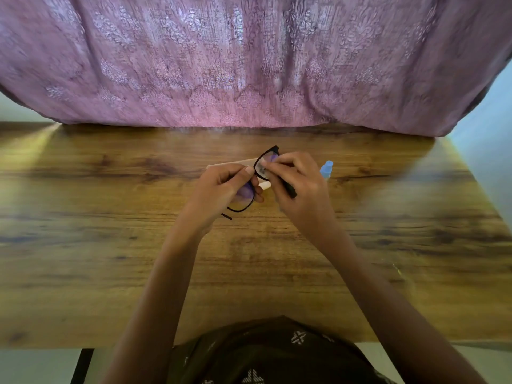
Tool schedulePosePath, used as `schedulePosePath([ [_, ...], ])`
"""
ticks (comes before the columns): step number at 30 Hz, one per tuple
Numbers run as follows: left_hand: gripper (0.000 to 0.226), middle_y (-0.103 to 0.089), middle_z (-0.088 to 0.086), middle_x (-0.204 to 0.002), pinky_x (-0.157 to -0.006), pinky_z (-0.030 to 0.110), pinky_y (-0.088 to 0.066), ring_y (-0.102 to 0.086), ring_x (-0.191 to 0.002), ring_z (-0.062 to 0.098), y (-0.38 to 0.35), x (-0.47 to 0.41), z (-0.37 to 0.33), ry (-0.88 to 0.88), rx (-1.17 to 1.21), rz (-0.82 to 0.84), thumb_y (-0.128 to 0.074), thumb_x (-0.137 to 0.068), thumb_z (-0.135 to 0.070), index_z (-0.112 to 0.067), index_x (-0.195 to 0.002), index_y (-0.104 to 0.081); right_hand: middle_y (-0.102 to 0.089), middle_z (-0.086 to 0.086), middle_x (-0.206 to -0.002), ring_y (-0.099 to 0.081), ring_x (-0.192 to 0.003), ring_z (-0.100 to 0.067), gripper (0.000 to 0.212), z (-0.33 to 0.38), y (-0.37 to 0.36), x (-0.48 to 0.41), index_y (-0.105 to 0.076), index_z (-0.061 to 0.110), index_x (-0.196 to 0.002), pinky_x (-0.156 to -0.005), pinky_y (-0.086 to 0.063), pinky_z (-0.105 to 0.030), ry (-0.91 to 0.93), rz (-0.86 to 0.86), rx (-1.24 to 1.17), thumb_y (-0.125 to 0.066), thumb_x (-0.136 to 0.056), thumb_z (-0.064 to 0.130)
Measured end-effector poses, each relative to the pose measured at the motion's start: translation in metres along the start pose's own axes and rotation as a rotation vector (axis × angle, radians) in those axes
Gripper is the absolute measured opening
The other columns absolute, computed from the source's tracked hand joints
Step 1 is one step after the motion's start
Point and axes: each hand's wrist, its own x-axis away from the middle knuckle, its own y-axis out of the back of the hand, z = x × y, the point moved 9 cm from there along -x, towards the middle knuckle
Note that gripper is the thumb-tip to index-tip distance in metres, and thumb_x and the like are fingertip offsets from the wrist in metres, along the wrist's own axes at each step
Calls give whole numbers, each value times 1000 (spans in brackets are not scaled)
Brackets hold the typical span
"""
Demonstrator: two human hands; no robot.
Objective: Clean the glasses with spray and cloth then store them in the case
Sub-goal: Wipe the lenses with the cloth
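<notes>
You're mid-wipe: left hand (pixel 221 187) grips the glasses (pixel 244 194), right hand (pixel 297 187) pinches the cloth (pixel 261 169) on one lens; likely other lens next.

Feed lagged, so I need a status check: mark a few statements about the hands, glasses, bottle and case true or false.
1. The left hand holds the glasses. True.
2. The left hand holds the bottle. False: it sits on the table, beside the right hand.
3. The glasses lie in the case. False: they are held above the table, and the case lies behind the hands.
4. The right fingers pinch a cloth on a lens. True.
</notes>
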Motion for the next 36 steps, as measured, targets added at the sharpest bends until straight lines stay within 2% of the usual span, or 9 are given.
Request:
schedulePosePath([
  [6,34,-73,6,-71,-55,8,-44,-70,-67,15,-1,1,-3,-14,-12,5,-47,-102,-17,-11,-76,-68,-64,-14,-93,-60,-86,-25,19,-14,8,-8,-72,-3,-107,-79,-48,-29,-85,-40,26,-67,-90,2],
  [15,32,-73,3,-69,-57,9,-47,-71,-68,12,0,1,1,-3,-5,-5,-48,-102,-18,-4,-81,-68,-65,-13,-94,-60,-89,-24,17,7,-4,0,-73,-3,-106,-80,-50,-29,25,8,23,-67,-90,1],
  [22,33,-74,8,-74,-61,8,-44,-69,-70,11,-1,2,2,-12,-87,-17,-48,-101,-19,-8,-79,-69,-65,-12,-93,-61,-85,-22,17,-22,11,-6,-73,-1,-106,-77,-48,-26,-151,-66,0,-67,-90,4],
  [24,33,-74,12,-78,-72,17,-49,-71,-76,18,1,0,3,-8,-112,-40,-48,-101,-19,-6,-79,-70,-65,-8,-96,-61,-85,-15,16,-36,14,-1,-71,3,-106,-77,-47,-21,-254,-103,-39,-65,-93,8],
  [27,33,-73,14,-82,-87,32,-54,-73,-82,24,5,0,0,-28,-119,-64,-48,-101,-17,-5,-79,-69,-63,3,-99,-58,-83,5,14,-62,15,18,-69,11,-107,-75,-43,-8,-446,-142,-70,-62,-95,12],
  [29,33,-73,15,-83,-80,25,-56,-73,-81,23,3,2,-3,-48,-116,-46,-47,-102,-16,-5,-80,-69,-63,5,-99,-56,-85,9,13,-77,6,31,-69,13,-105,-76,-40,-3,-521,-71,-37,-63,-94,11],
  [32,33,-72,13,-80,-64,9,-46,-70,-71,13,-1,5,-4,-63,-79,3,-45,-102,-14,-2,-82,-68,-65,1,-99,-59,-87,-4,11,-96,-14,52,-69,11,-101,-76,-38,-3,-603,89,19,-63,-93,7],
  [35,36,-70,-3,-70,-67,8,-44,-63,-65,2,-4,8,-1,-64,-84,51,-43,-103,-19,-3,-82,-68,-68,-5,-102,-57,-83,-3,14,-106,-28,69,-69,8,-105,-77,-40,-2,-674,191,35,-62,-93,7],
  [36,37,-70,-6,-69,-68,8,-43,-60,-63,4,-4,9,0,-63,-94,57,-43,-104,-20,-4,-83,-69,-68,-4,-105,-58,-85,-4,17,-108,-31,73,-68,8,-109,-80,-44,-7,-706,223,33,-62,-94,11],
])
